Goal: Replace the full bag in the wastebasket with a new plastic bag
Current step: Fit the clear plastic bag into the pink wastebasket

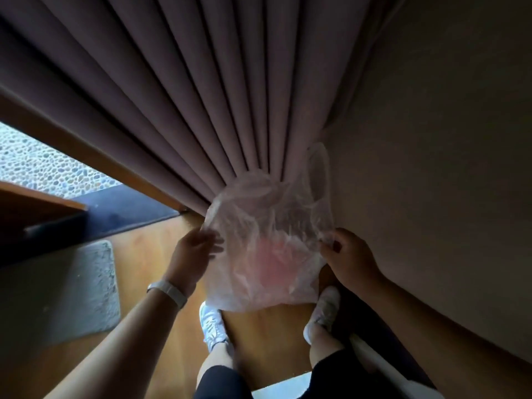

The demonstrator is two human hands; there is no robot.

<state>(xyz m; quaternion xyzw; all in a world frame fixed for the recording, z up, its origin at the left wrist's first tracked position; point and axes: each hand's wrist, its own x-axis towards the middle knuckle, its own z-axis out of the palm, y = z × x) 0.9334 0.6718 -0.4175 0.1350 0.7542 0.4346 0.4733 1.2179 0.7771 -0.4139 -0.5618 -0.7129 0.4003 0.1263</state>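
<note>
A thin translucent plastic bag (267, 240) hangs spread in front of me, above the wooden floor between my feet. Something pink shows faintly through its lower half. One handle loop (318, 174) sticks up at the bag's top right. My left hand (195, 249) holds the bag's left edge, fingers laid against the film. At the right edge my right hand (348, 257) pinches the plastic. No wastebasket is in view; the bag hides the floor behind it.
Pleated mauve curtains (201, 96) hang straight ahead, meeting a beige wall (431, 168) on the right. A grey mat (57, 286) lies on the wooden floor at left, beside a dark sill and a wooden frame. My white shoes (211, 323) stand below the bag.
</note>
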